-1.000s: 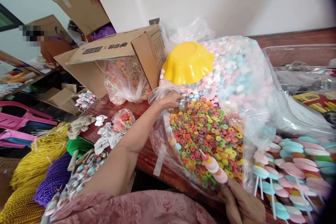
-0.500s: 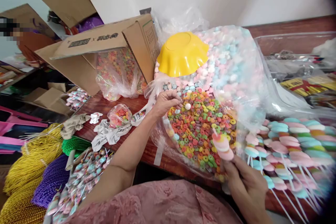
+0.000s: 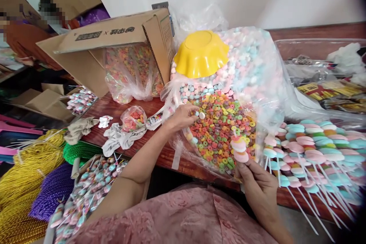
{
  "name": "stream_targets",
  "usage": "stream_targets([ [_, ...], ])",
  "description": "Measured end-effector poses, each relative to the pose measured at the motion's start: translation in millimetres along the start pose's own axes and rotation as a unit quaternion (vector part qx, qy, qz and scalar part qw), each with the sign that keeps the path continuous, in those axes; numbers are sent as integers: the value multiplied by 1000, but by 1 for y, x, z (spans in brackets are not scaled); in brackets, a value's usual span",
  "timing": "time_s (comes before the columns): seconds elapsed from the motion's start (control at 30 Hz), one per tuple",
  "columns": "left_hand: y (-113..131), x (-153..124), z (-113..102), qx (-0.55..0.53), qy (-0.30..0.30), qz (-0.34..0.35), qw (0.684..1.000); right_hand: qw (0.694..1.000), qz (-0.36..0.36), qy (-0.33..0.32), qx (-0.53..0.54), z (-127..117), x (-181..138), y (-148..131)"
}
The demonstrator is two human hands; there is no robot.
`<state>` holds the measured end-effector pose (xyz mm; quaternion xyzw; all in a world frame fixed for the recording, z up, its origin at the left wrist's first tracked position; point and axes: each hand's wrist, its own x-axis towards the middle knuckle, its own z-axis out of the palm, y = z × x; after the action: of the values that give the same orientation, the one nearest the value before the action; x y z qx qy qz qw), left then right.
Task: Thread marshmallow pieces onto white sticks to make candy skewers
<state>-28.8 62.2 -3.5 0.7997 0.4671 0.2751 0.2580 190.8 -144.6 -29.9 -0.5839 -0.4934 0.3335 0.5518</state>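
Observation:
My left hand pinches a small white round candy over the heap of coloured ring candies in a clear plastic bag. My right hand grips a stick threaded with pink and white candy discs, held upright at the bag's near edge. Behind the rings lies a mass of pastel pink and blue candies with an upturned yellow bowl on top.
Finished candy sticks lie piled at the right on the wooden table. An open cardboard box with a bag of rings stands behind. Gold, green and purple cord bundles and a tray of wrapped sweets sit at the left.
My left hand left the pastel heap with a white candy and came toward the stick. My right hand raised the stick and drew it closer.

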Motion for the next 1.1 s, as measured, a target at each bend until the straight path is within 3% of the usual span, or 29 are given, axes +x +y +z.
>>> stream_targets([
  [0.17, -2, 6, 18, 43, -1, -20, 999, 995, -64, -47, -56, 7, 16, -6],
  [0.3, -8, 3, 16, -65, 53, -47, 995, 988, -103, -64, -92, 11, 48, -17],
  [0.4, -10, -2, 11, -118, 38, -12, 992, 989, -114, -52, -75, 16, 61, -25],
  [0.57, -3, 9, 13, 62, -86, 81, 991, 996, -63, -61, -11, 31, 54, -27],
  [0.67, 3, 15, 17, 180, -92, 105, 974, 997, -41, -59, -13, 33, 46, -21],
  [0.77, 8, 9, 20, 218, -74, 172, 958, 998, -20, -51, -12, 26, 43, -11],
  [0.93, 4, -6, 24, 145, -69, 248, 955, 999, -6, -49, -16, 21, 44, 3],
  [1.03, 2, -14, 26, 18, -5, 206, 978, 998, -16, -49, -27, 28, 42, 1],
  [1.1, 5, -22, 27, -140, 65, 131, 979, 997, -28, -53, -40, 33, 40, -2],
])
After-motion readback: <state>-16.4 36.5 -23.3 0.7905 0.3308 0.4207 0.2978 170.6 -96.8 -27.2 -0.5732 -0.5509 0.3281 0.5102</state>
